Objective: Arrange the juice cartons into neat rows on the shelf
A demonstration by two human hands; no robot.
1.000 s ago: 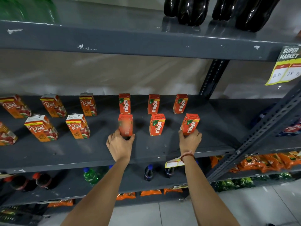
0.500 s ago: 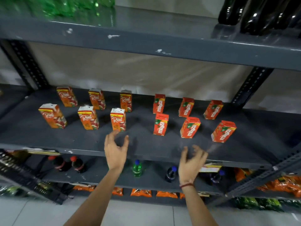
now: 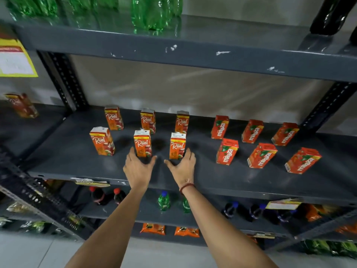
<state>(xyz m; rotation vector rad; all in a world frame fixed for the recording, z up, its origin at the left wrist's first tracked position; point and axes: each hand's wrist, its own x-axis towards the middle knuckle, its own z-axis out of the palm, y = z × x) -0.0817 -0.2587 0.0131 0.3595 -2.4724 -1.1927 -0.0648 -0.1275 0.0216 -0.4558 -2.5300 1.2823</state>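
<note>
Two rows of orange-and-white Real juice cartons [image 3: 114,118] stand upright on the left of the dark grey shelf [image 3: 193,176]. Two rows of orange Maaza cartons [image 3: 227,151] stand on its right. My left hand [image 3: 138,169] is spread around the base of the middle front Real carton [image 3: 142,143], fingers at its left side and thumb a little off its right. Beside it, my right hand [image 3: 182,167] cups the base of the right front Real carton [image 3: 177,145] the same way, thumb apart from it. Both cartons rest on the shelf.
Green bottles [image 3: 150,12] and dark bottles [image 3: 328,14] stand on the shelf above. Small bottles [image 3: 164,202] and orange packets [image 3: 152,229] fill the lower shelves. A slotted upright [image 3: 61,80] and a yellow price tag [image 3: 15,60] are at the left, beside another carton [image 3: 23,105].
Both hands let go of the front Maaza cartons, drew back, then moved left to the front Real cartons. The view swung left with them.
</note>
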